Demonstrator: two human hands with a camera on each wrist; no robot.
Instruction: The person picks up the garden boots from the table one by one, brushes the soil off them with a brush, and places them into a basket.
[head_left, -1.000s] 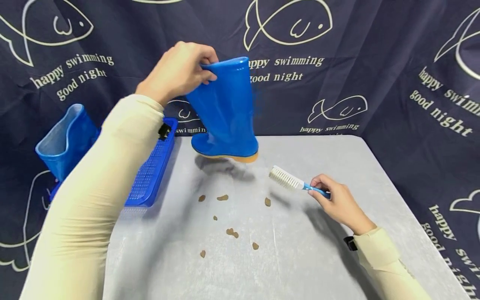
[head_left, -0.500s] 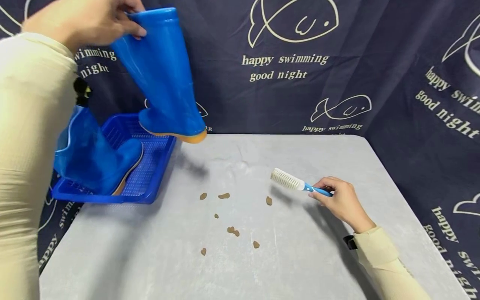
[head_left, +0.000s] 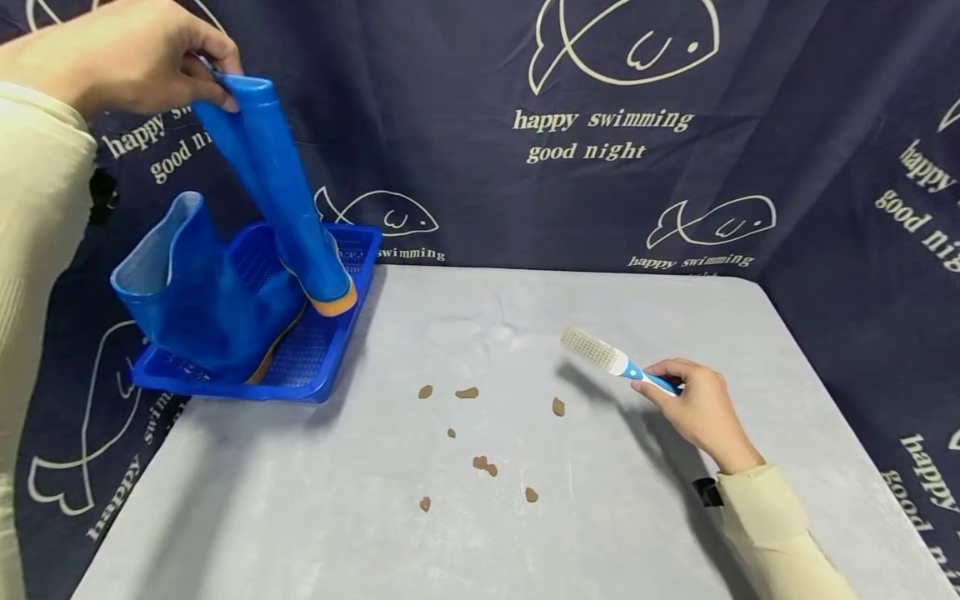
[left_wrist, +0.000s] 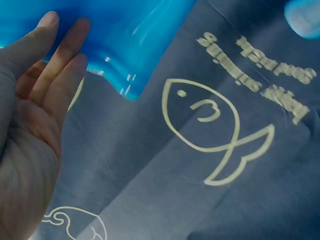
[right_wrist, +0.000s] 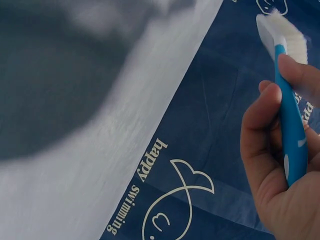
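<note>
My left hand (head_left: 142, 58) pinches the top edge of a tall blue rain boot (head_left: 270, 158) with a yellow-orange sole. That boot hangs over the right part of a blue plastic basket (head_left: 326, 379); whether its sole touches the basket floor I cannot tell. A second blue rain boot (head_left: 202, 308) leans in the basket's left part, toe to the right. In the left wrist view, thumb and fingers lie at the blue boot top (left_wrist: 125, 45). My right hand (head_left: 701, 408) grips the blue handle of a scrub brush (head_left: 592, 348), white bristles up, above the table's right side.
Several brown mud-like bits (head_left: 467, 392) lie scattered on the middle of the grey-white table (head_left: 600, 533). A dark blue cloth (head_left: 465, 50) printed with fish and lettering hangs behind and at both sides. The basket reaches over the table's left edge.
My left hand has carried the boot leftward, from above the table to over the basket. The right hand has stayed nearly in place, and the brush has turned so its bristles face up more.
</note>
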